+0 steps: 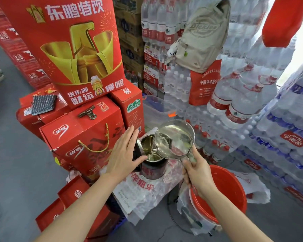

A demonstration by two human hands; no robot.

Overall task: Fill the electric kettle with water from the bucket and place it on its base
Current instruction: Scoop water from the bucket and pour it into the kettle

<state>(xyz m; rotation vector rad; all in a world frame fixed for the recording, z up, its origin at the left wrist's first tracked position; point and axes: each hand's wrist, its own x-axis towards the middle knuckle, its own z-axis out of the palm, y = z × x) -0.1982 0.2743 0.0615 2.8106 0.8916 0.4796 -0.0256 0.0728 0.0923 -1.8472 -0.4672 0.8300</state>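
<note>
The right hand point(198, 173) grips a tilted ladle point(173, 140) over the open kettle point(153, 159), while the left hand point(124, 152) rests spread wide on its lid point(138, 145).

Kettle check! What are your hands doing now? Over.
Right hand tipping scoop, water running into kettle. Left hand holding lid open. Bucket below right. Nothing in the way.

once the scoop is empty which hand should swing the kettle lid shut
Left. The left hand already rests against the open lid at the kettle rim, while the right hand is occupied gripping the handle of the water scoop tilted over the opening.
</note>
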